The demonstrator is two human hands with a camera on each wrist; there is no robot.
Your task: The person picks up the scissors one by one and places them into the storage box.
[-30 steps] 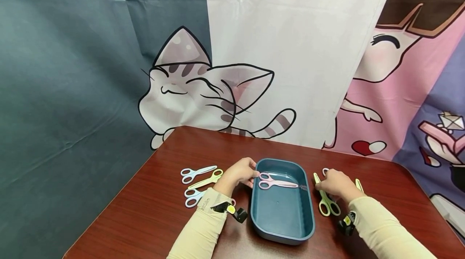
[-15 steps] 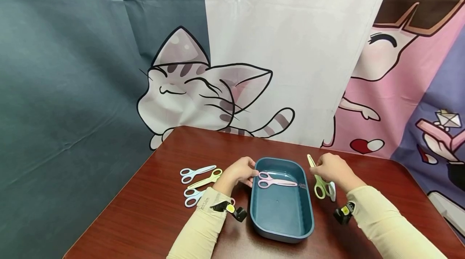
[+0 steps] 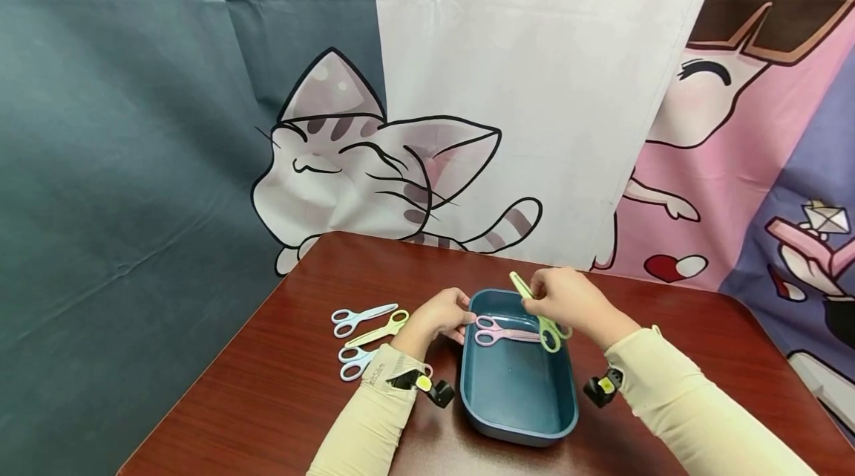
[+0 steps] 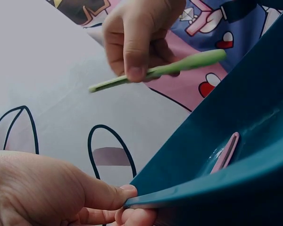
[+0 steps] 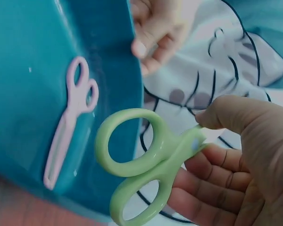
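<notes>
A blue bin (image 3: 510, 394) stands on the table, with pink scissors (image 3: 497, 333) lying inside near its far end. My left hand (image 3: 441, 318) pinches the bin's left rim between thumb and fingers, as the left wrist view also shows (image 4: 61, 190). Above the bin's far right part, my right hand (image 3: 574, 301) holds green scissors (image 3: 549, 331) by the blades, pinched between thumb and fingers. In the right wrist view the green handle loops (image 5: 132, 162) point away from the palm, and the pink scissors (image 5: 68, 122) lie beyond them.
Left of the bin, blue scissors (image 3: 361, 318), yellow-green scissors (image 3: 381, 329) and another blue pair (image 3: 356, 363) lie on the wooden table (image 3: 254, 387). Part of a pink handle (image 3: 428, 370) shows beside the left wrist. A printed curtain (image 3: 548, 90) hangs behind.
My right hand has lifted the green scissors off the table on the right and carried them left over the bin. My left hand stays on the rim.
</notes>
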